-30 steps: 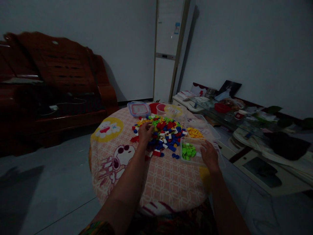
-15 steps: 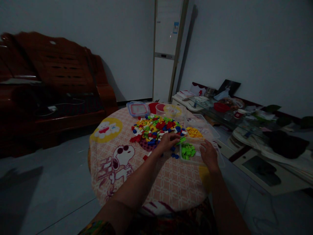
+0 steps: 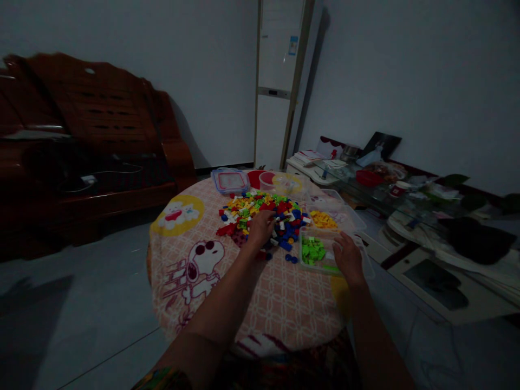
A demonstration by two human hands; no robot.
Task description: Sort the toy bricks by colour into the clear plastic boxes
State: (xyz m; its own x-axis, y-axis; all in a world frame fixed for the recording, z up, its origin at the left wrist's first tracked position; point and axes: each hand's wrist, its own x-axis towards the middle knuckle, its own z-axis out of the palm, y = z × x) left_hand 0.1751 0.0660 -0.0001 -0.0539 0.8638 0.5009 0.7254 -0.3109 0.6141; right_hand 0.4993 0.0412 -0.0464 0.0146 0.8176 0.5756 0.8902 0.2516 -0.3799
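Note:
A heap of small coloured bricks (image 3: pixel 266 212) in red, blue, yellow, green and white lies on a round table with a cartoon-print cloth (image 3: pixel 195 260). My left hand (image 3: pixel 260 227) rests on the near side of the heap, fingers curled down among the bricks; what it grips is hidden. My right hand (image 3: pixel 347 259) holds the near edge of a clear plastic box (image 3: pixel 327 265) that contains green bricks (image 3: pixel 312 250). Behind that box, another clear box (image 3: pixel 351 216) holds yellow bricks (image 3: pixel 323 219).
A clear lidded box with a red rim (image 3: pixel 229 180) and small red and yellow tubs (image 3: pixel 276 181) stand at the table's far edge. A dark wooden sofa (image 3: pixel 81 151) is on the left, a cluttered glass table (image 3: pixel 406 206) on the right, and a tall white air conditioner (image 3: pixel 278 81) behind.
My left hand went from the heap to the green-brick box with a green piece, then came back to the heap. My right hand has stayed on the box edge.

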